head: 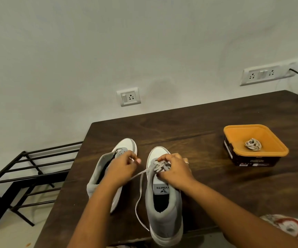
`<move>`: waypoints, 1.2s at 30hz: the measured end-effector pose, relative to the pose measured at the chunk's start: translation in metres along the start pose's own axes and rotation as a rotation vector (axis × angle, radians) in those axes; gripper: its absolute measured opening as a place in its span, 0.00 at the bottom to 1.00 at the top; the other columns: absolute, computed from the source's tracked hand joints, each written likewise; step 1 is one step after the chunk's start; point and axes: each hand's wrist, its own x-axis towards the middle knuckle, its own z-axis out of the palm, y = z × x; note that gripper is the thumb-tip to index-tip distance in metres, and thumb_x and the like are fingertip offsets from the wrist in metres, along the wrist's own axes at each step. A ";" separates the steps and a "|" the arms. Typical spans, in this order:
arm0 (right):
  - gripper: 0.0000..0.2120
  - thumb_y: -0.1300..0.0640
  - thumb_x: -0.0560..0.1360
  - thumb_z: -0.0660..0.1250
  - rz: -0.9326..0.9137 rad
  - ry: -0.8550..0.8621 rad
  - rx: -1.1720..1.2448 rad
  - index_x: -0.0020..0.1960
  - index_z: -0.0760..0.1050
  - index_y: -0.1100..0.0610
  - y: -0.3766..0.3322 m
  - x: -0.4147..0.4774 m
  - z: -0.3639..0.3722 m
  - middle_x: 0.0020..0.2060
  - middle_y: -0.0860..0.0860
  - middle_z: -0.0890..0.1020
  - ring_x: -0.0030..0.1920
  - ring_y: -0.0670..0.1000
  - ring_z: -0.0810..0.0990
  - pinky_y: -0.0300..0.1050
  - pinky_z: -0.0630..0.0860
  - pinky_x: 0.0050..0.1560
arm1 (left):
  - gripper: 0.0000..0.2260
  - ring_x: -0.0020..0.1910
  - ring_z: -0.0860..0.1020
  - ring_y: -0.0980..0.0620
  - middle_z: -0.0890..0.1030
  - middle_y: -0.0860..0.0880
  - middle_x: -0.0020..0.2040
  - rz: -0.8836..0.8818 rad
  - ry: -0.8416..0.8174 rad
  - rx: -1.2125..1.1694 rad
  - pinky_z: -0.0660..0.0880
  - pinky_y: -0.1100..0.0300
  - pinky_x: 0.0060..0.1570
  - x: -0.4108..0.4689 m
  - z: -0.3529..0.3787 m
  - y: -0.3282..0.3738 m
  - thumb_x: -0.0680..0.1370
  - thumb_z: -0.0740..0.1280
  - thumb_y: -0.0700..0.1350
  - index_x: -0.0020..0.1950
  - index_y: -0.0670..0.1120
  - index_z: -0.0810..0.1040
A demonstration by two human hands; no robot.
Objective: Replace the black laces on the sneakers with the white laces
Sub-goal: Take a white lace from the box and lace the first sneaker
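White lace (140, 187): likely limp, light; take near the tip. Left hand (122, 167) pinches it; right hand (176, 170) pinches its crossings on sneaker (164, 212), desk (207, 179) front edge.

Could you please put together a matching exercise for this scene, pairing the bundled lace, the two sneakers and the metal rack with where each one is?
Things:
1. bundled lace
2. laced sneaker, threaded with the white lace
3. unlaced sneaker
4. black metal rack

Places:
A. on the floor, left of the table
B. on the table, under the left hand
C. inside the orange tub
D. on the table, under the right hand

Pairs: 1-C, 2-D, 3-B, 4-A
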 end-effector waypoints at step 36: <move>0.22 0.52 0.69 0.64 0.155 -0.060 0.013 0.62 0.69 0.40 0.001 0.001 0.005 0.64 0.47 0.68 0.67 0.56 0.65 0.55 0.67 0.66 | 0.15 0.41 0.80 0.47 0.77 0.45 0.48 -0.352 -0.383 0.003 0.80 0.54 0.36 0.000 0.027 0.004 0.80 0.57 0.43 0.66 0.49 0.61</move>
